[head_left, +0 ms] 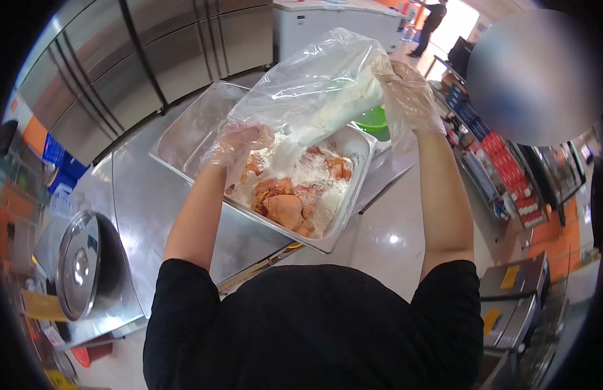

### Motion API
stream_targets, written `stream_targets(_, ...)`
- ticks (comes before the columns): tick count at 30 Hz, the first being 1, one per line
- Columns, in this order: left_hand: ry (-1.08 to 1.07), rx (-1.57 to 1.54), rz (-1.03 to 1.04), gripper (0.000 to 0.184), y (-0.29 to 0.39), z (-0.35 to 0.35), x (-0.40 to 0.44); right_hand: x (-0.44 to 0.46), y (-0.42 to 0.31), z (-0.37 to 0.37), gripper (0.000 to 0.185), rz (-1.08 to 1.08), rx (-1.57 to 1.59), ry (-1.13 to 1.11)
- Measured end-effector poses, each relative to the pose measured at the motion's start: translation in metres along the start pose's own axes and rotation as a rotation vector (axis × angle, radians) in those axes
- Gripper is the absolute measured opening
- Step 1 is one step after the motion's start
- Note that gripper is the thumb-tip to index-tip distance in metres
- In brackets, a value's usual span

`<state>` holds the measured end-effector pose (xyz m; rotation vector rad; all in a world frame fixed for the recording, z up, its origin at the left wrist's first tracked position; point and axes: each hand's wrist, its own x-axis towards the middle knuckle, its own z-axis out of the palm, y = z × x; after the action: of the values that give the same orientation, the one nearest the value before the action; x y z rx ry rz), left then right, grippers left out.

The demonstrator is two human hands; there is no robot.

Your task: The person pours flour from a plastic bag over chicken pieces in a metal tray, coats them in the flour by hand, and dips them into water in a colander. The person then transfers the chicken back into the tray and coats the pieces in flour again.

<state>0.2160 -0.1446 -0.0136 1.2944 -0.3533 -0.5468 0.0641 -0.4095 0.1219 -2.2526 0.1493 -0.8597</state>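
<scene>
Powder [286, 156] pours onto meat [284, 209]; left hand [241, 143] and right hand [407, 91] pinch the bag [301, 81]: keep its mouth low, sweep evenly!

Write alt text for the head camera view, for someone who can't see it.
Left hand and right hand, in clear gloves, tip a clear plastic bag, pouring white powder over meat pieces in a metal tray on a metal table.

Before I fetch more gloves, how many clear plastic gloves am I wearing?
2. The left glove is near the pouring end of the bag; the right glove is at its other, raised end. Neither is hidden.
</scene>
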Motion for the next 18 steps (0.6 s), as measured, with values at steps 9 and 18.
stream_targets(9,0.200,-0.050,-0.124,0.030,-0.021,0.013,0.010,0.072,0.000,0.014,0.036,-0.085,-0.167,-0.092)
stream_targets(18,0.184,0.248,0.086,0.035,-0.073,0.037,0.042,0.091,-0.007,-0.011,0.035,-0.173,-0.171,-0.157)
